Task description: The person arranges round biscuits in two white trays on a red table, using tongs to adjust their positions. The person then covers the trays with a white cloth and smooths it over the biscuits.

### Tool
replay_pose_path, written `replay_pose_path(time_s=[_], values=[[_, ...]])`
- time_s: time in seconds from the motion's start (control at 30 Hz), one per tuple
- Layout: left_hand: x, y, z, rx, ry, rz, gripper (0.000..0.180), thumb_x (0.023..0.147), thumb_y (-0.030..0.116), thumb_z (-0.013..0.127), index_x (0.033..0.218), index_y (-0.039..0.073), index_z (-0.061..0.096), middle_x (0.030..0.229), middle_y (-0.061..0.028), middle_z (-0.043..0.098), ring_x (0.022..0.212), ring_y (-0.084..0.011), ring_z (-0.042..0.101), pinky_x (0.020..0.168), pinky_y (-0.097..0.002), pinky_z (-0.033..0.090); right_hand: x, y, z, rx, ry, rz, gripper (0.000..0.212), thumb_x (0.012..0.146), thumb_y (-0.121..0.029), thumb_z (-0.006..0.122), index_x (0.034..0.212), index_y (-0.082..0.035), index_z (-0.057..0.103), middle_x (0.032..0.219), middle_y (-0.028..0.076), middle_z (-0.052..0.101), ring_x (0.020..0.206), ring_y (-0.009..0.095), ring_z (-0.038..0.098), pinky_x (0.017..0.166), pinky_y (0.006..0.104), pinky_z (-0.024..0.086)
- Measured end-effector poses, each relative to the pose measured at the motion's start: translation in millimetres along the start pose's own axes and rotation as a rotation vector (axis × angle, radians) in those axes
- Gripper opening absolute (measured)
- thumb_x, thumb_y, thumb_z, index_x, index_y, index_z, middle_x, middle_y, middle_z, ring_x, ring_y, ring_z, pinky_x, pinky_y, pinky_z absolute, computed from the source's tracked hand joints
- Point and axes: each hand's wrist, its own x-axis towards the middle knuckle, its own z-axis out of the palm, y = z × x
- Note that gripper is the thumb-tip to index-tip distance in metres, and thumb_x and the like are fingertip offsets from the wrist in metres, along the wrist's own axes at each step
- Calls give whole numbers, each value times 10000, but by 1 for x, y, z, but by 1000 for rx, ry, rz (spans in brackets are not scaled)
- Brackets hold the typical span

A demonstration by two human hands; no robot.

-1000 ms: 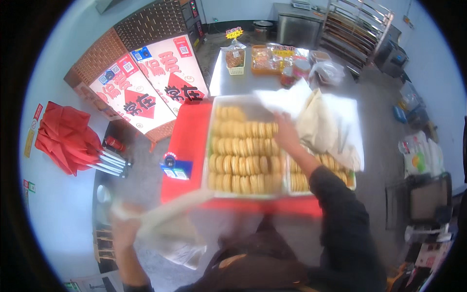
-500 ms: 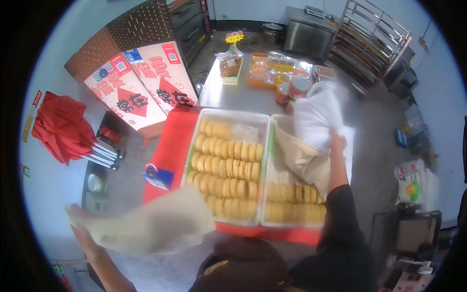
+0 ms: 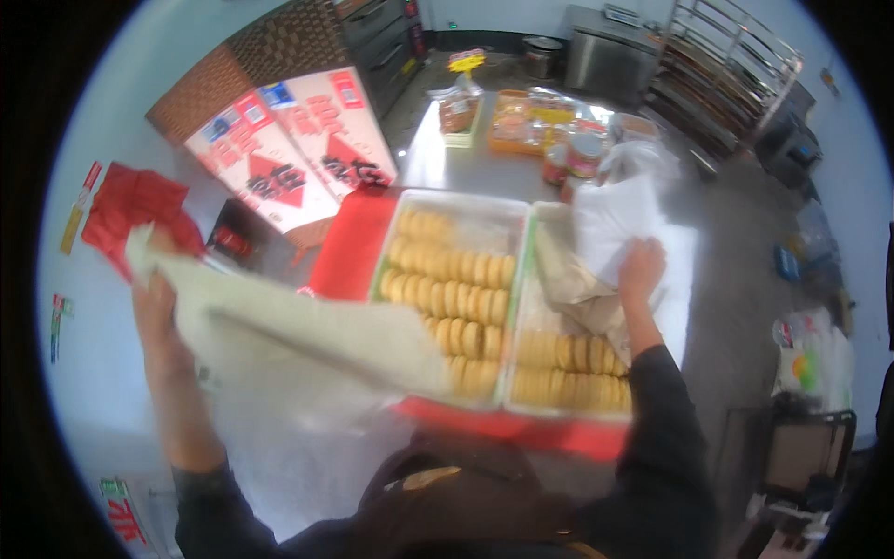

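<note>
Left hand (image 3: 156,306), beige cloth (image 3: 303,328) higher

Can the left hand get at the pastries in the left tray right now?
Probably not freely: the left hand holds a pale cloth, which in this view hides some of the pastries.

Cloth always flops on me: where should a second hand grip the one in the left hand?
Probably the pale cloth's lower right end, coming from the right: the left hand holds its upper left, while that end spreads loose.
</note>
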Motion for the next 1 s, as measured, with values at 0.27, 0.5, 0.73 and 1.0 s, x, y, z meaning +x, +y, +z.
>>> replay_pose_path(time_s=[0.27,0.5,0.73,1.0], values=[[71,36,53,-74,-203,46,501,998,357,763,1327,18,598,1150,-60,701,1005,-156,694,896,-327,571,-52,-259,-250,1316,-336,-412,588,862,-109,785,1418,-37,607,1312,194,632,1219,405,606,1039,475,484],[104,-10,18,3,-276,47,487,904,388,856,1196,43,673,1049,-40,707,980,-142,686,882,-332,563,-75,-263,-249,1073,-581,-220,282,899,14,683,1171,-39,737,982,170,718,899,338,719,816,401,564],[150,-57,-33,336,-680,-158,321,859,252,858,1030,13,728,947,-3,685,911,-102,620,782,-308,502,14,-225,-330,878,-1020,-190,160,1025,-145,725,1117,-19,761,864,-27,686,803,43,586,713,255,501],[333,-185,63,480,-618,215,569,893,289,820,1345,-36,700,1196,-169,756,1058,-225,733,921,-353,570,157,-257,-230,490,-680,-9,298,1005,-231,700,1165,11,766,940,71,747,870,157,679,800,344,549]])
